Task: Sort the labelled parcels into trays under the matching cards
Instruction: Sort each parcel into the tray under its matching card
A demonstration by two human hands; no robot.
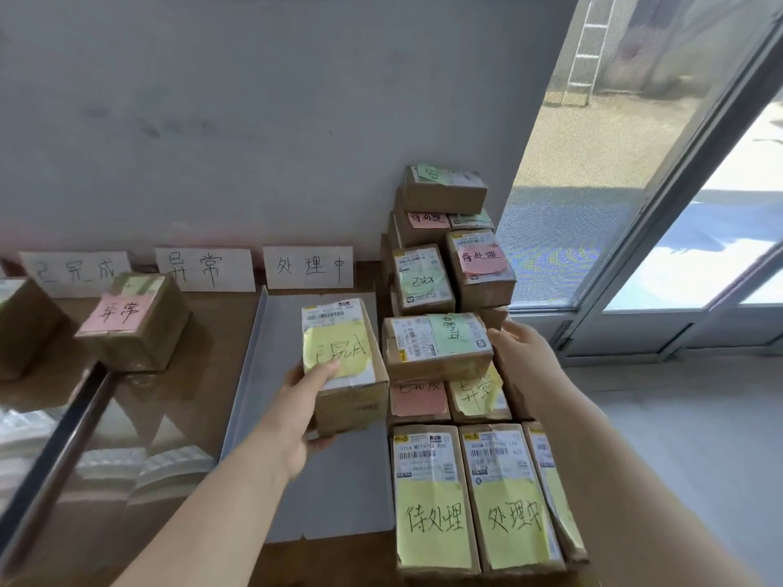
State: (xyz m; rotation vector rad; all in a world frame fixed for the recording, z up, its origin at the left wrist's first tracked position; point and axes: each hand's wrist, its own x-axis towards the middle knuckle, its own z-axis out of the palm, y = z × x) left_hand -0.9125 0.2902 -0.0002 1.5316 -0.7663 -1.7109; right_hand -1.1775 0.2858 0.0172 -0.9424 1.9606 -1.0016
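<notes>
My left hand grips a cardboard parcel with a yellow label, holding it above the grey tray that lies under the card reading 处理中. My right hand touches the right end of a parcel with a green label on top of the parcel pile. Two more cards, 异常 and 已完成, lean on the wall to the left. A parcel with a pink 异常 label sits below them.
Yellow-labelled parcels lie in a row at the near right of the wooden table. A dark rail crosses the left side, with plastic bags below it. A glass door stands to the right.
</notes>
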